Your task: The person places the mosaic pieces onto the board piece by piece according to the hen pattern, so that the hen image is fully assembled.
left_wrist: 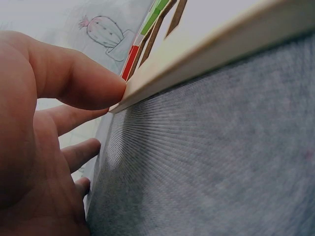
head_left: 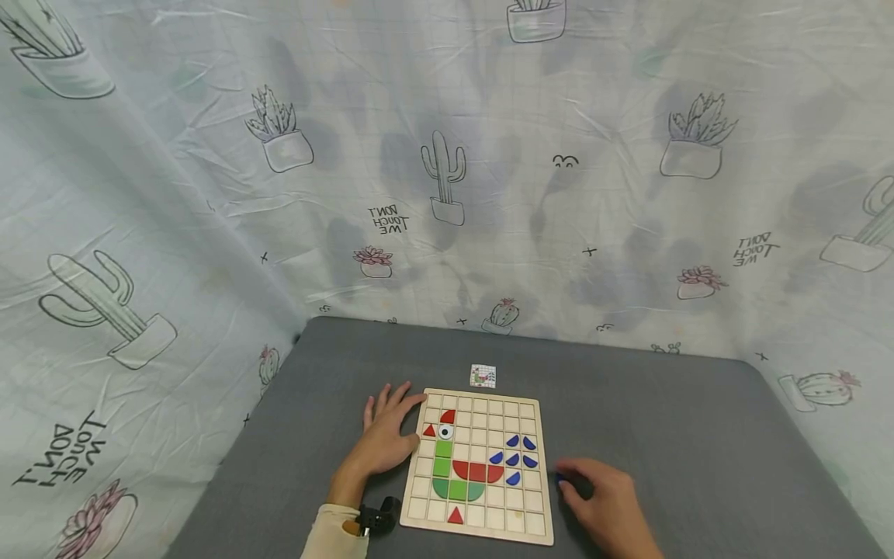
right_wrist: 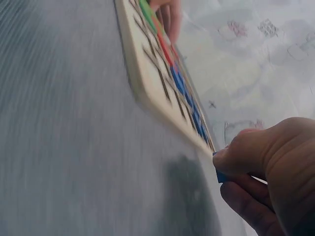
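A square wooden grid board (head_left: 534, 501) lies on the grey table, filled partly with flat coloured pieces. Along its left edge is my left hand (head_left: 386, 435), fingers spread and fairly straight, the thumb (left_wrist: 98, 91) touching the board's side. My right hand (head_left: 604, 497), just off the board's right edge, pinches a small blue piece (right_wrist: 220, 173) between thumb and fingers; its full shape is hidden. On the board sit a white eye piece (head_left: 445, 432), green squares (head_left: 443, 449), a red square (head_left: 478, 472), red triangles (head_left: 455, 515) and several blue segment-shaped pieces (head_left: 513, 460).
A small printed card (head_left: 483, 376) with a coloured grid picture lies beyond the board's far edge. The grey table (head_left: 628, 411) extends around the board. A pale cloth (head_left: 489, 256) with cactus drawings hangs behind and at the sides. A black band (head_left: 380, 516) circles my left wrist.
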`<state>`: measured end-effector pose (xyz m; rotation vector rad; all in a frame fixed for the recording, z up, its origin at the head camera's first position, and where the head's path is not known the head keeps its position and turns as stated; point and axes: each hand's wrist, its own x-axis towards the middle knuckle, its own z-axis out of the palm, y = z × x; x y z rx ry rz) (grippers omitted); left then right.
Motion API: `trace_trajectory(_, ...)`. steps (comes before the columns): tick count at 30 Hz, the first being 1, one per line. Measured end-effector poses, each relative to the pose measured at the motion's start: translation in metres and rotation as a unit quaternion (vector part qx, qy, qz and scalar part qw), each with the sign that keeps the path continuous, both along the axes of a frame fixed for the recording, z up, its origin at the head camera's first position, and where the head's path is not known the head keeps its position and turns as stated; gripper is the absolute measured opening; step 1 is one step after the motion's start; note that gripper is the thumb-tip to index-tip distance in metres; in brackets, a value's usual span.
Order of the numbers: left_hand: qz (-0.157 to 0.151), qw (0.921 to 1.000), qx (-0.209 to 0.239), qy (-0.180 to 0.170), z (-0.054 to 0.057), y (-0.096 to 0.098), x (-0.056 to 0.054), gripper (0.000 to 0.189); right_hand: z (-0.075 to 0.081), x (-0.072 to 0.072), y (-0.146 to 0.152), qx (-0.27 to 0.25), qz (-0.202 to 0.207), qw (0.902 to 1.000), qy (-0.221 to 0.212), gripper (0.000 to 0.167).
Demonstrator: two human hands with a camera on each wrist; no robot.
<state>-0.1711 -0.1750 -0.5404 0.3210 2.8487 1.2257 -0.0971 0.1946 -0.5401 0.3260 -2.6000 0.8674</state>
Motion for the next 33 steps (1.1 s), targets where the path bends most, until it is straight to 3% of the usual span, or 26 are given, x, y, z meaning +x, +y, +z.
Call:
trace_trajectory(7, 0.001, 1.0, 0.005, 0.009, 0.0, 0.001, 0.001, 0.073, 0.001, -0.006, -0.024, -0.038, 0.044, 0.9982, -0.013, 0.039)
trace_trajectory(14, 0.003, 0.9999, 0.009, 0.008, 0.002, 0.002, 0.002, 0.073, 0.005, -0.008, -0.033, -0.006, 0.073, 0.9968, -0.034, 0.037)
trace_trajectory(21, 0.004, 0.9999, 0.002, 0.01, 0.0, 0.002, 0.0, 0.073, 0.005, -0.006, -0.033, -0.002, 0.073, 0.9953, -0.064, 0.033)
trace_trajectory(33, 0.003, 1.0, 0.006, 0.004, 0.004, 0.003, 0.002, 0.073, 0.003, -0.005, -0.033, -0.003, 0.095, 0.994, -0.054, 0.032)
